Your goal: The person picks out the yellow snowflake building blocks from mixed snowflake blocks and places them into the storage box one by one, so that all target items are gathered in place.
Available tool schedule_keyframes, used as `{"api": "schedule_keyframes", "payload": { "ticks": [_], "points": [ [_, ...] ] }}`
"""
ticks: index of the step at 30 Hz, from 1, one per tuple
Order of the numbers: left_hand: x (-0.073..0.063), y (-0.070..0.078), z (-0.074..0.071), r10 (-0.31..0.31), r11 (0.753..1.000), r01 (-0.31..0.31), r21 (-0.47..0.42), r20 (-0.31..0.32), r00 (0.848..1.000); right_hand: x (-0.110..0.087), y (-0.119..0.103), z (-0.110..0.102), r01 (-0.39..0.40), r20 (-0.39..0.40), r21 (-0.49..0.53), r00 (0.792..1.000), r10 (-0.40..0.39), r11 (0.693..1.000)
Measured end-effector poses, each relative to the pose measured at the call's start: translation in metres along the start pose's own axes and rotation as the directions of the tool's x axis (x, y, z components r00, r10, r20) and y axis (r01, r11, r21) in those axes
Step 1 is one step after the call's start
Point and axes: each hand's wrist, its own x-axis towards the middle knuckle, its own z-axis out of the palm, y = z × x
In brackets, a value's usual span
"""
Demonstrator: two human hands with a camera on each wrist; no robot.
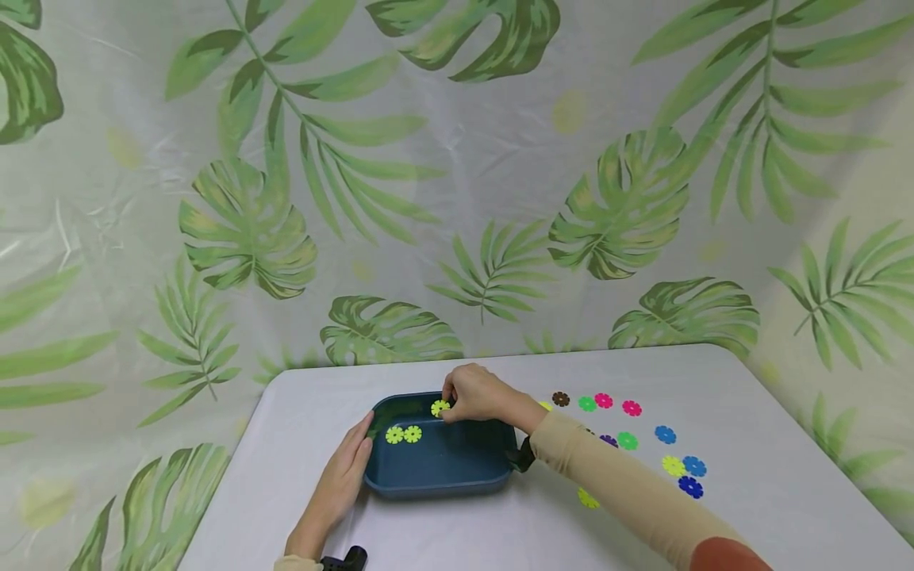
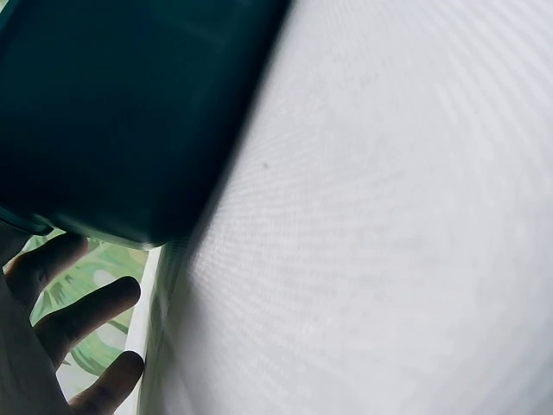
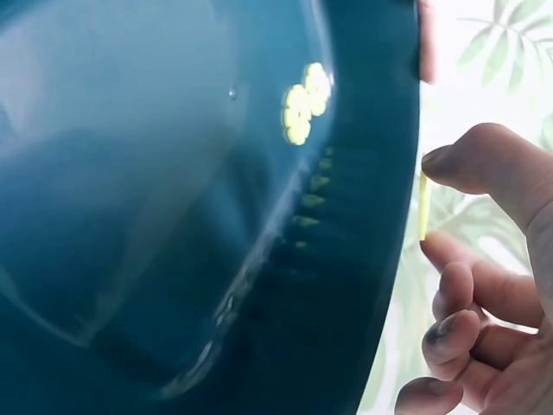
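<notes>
A dark teal tray point(image 1: 439, 474) with raised walls stands on the white table. My left hand point(image 1: 337, 473) rests along the tray's left wall, its fingers fairly straight; the left wrist view has these fingers point(image 2: 91, 316) spread beside the tray. Over the back part of the tray, my right hand point(image 1: 480, 394) pinches a yellow notched plastic disc point(image 1: 439, 408) between thumb and forefinger. In the right wrist view that disc point(image 3: 423, 207) appears edge-on, and the other fingers are curled. Two more yellow notched discs point(image 1: 403, 434) lie side by side inside the tray, toward its left.
Several loose notched discs lie right of the tray: brown point(image 1: 560, 399), pink point(image 1: 631, 408), green point(image 1: 627, 440), light blue point(image 1: 666, 434), dark blue point(image 1: 690, 487) and yellow point(image 1: 589, 498). My right forearm hides part of that area. A leaf-patterned curtain point(image 1: 493, 190) hangs behind the table.
</notes>
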Motion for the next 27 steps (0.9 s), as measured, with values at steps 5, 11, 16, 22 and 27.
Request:
{"api": "schedule_keyframes", "payload": {
  "ticks": [5,11,16,22,27],
  "points": [
    [-0.001,0.0,0.0,0.001,1.0,-0.001,0.0,-0.005,1.0,0.008,-0.006,0.002,0.005,0.038,-0.045,0.999,-0.003,0.999],
    [-0.001,0.0,-0.001,-0.003,1.0,0.003,0.002,-0.005,1.0,0.014,-0.014,0.004,0.011,0.066,-0.082,0.998,-0.005,0.997],
    [0.0,0.0,-0.001,0.003,1.0,-0.003,0.004,-0.006,1.0,0.019,-0.017,0.011,0.003,0.091,-0.122,0.996,0.008,0.992],
    [0.002,-0.001,-0.001,0.008,1.0,-0.008,0.004,-0.006,1.0,0.025,-0.02,0.019,-0.02,0.114,-0.189,0.993,0.042,0.982],
    [0.003,-0.003,-0.001,0.018,1.0,-0.018,0.01,-0.007,1.0,0.028,-0.022,0.023,-0.009,0.125,-0.241,0.991,0.04,0.971]
  ]
}}
